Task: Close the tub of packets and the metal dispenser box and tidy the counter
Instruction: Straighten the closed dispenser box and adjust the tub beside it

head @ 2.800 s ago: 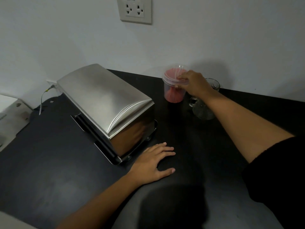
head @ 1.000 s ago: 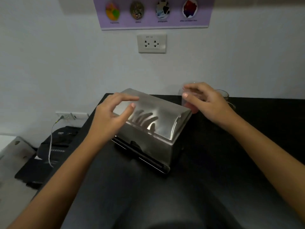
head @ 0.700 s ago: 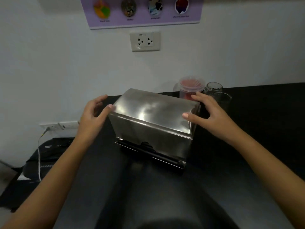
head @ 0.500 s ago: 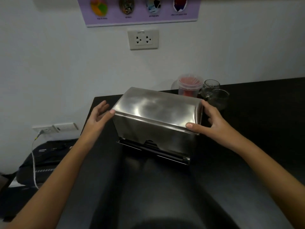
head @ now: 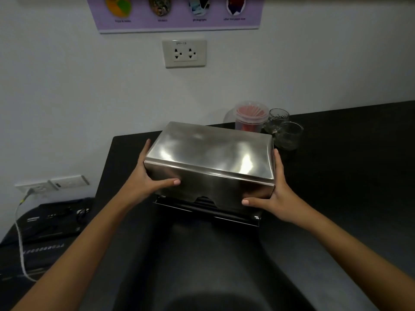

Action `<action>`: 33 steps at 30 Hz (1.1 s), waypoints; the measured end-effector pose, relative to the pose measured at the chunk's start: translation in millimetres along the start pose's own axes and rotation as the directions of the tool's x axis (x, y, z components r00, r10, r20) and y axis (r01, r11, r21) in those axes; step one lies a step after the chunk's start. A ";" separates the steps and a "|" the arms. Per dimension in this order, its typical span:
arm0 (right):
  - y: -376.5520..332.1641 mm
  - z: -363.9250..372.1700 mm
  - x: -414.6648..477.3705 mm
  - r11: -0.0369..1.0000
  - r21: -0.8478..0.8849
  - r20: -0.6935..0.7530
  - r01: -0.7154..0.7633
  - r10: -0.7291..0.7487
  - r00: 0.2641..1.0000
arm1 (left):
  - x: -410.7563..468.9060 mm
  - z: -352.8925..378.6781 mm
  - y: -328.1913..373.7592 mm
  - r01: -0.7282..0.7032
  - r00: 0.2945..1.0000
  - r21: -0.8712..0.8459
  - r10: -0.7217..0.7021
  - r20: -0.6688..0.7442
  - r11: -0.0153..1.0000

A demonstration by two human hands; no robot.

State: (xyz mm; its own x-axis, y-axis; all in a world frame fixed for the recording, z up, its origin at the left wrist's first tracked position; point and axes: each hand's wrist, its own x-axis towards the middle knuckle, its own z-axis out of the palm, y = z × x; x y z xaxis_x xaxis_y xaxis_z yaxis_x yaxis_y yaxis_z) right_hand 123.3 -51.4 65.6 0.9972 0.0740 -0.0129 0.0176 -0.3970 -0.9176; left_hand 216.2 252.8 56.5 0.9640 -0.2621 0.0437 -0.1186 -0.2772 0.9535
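Note:
The metal dispenser box (head: 208,160) stands on the black counter (head: 336,198) with its shiny lid down. My left hand (head: 148,178) grips its left end, thumb across the front face. My right hand (head: 274,198) grips its right end, thumb on the lower front corner. Behind the box, against the wall, the clear tub of red packets (head: 250,118) stands with its lid on.
Two clear glasses (head: 287,133) stand to the right of the tub. A wall socket (head: 184,53) and a purple poster (head: 177,12) are above. Left of the counter sits a lower black device (head: 49,223) with a white cable (head: 20,232).
My right hand left the tub and went to the box's right end. My left hand came off the counter to the left end. Both hands now clasp the box, turned square to me.

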 end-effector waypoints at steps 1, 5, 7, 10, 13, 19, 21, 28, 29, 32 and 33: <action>0.3 -1.1 3.2 1.000 -0.002 0.002 0.008 -0.008 1.000 | 1.3 -1.1 1.5 -0.022 1.000 0.007 0.022 0.000 1.000; -0.6 -2.8 19.7 1.000 -0.004 0.022 0.029 -0.029 0.999 | 4.8 -5.5 6.9 -0.076 0.996 0.070 0.078 -0.036 0.995; 0.3 -3.0 30.2 1.000 0.003 0.035 0.024 -0.024 0.999 | 6.2 -8.1 7.1 -0.079 0.994 0.091 0.085 -0.071 0.993; 0.2 -4.0 47.2 1.000 -0.008 0.065 0.011 -0.010 0.998 | 8.8 -11.7 6.7 -0.064 0.988 0.126 0.081 -0.131 0.990; -0.6 -5.6 64.1 0.999 -0.014 0.116 0.045 -0.043 0.992 | 13.0 -14.8 6.3 -0.061 0.981 0.138 0.085 -0.174 0.988; -5.0 -6.4 96.1 0.997 -0.020 0.103 0.074 -0.071 0.992 | 26.5 -19.6 1.2 -0.061 0.974 0.139 0.089 -0.210 0.988; -5.7 -6.9 106.8 0.996 -0.034 0.105 0.088 -0.084 0.991 | 32.2 -21.5 -1.4 -0.063 0.972 0.144 0.094 -0.214 0.988; -2.4 -9.2 143.9 0.987 -0.111 0.134 0.120 -0.105 0.985 | 55.9 -32.0 -10.9 -0.094 0.965 0.155 0.129 -0.228 0.983; -2.7 -9.1 148.8 0.986 -0.108 0.128 0.125 -0.111 0.986 | 60.0 -33.4 -11.7 -0.094 0.965 0.150 0.127 -0.229 0.984; -5.3 -8.1 163.4 0.985 -0.103 0.110 0.139 -0.128 0.986 | 72.3 -36.3 -12.9 -0.102 0.962 0.127 0.130 -0.239 0.987; -5.9 -8.1 168.3 0.986 -0.102 0.102 0.136 -0.125 0.987 | 76.4 -37.0 -13.4 -0.112 0.960 0.128 0.140 -0.243 0.985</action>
State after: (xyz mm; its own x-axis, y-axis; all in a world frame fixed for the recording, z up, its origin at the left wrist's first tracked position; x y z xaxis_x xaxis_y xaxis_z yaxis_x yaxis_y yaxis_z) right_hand 291.5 -44.0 72.0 0.9744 0.2163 0.0615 0.1600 -0.4743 -0.8657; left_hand 300.2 270.8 58.1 0.9664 -0.0664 0.2483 -0.2552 -0.3625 0.8964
